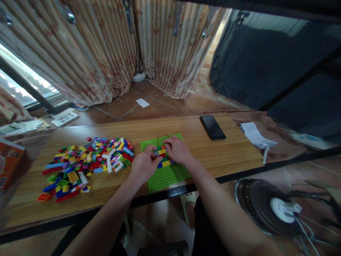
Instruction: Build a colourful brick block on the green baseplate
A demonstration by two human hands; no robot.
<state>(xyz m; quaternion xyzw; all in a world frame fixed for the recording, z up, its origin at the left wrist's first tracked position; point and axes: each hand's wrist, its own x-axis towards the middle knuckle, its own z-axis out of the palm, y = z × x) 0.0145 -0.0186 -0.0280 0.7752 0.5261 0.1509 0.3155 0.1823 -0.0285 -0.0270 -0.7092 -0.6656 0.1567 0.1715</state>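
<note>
Bare forearms [109, 217] closest of all, stretching over the front edge of the table [239, 156], and both hands are right at the brick build [163, 152]! It sits on the green baseplate [165, 179], rows of red, yellow, blue and orange, with the plate close by the table's front edge, right of centre. Left hand [145, 165] at the build's left side, thumb and fingers bent close together; right hand [177, 149] opposite, fingers curled down over the right side. Is either one pinching a brick? Cannot tell, the fingertips are small and partly hidden. Over towards the table's left end, a loose brick pile [93, 165] spreads in many colours. And near the back edge, towards the right rear corner, a black phone [212, 127] lies flat, well apart from the plate.
</note>
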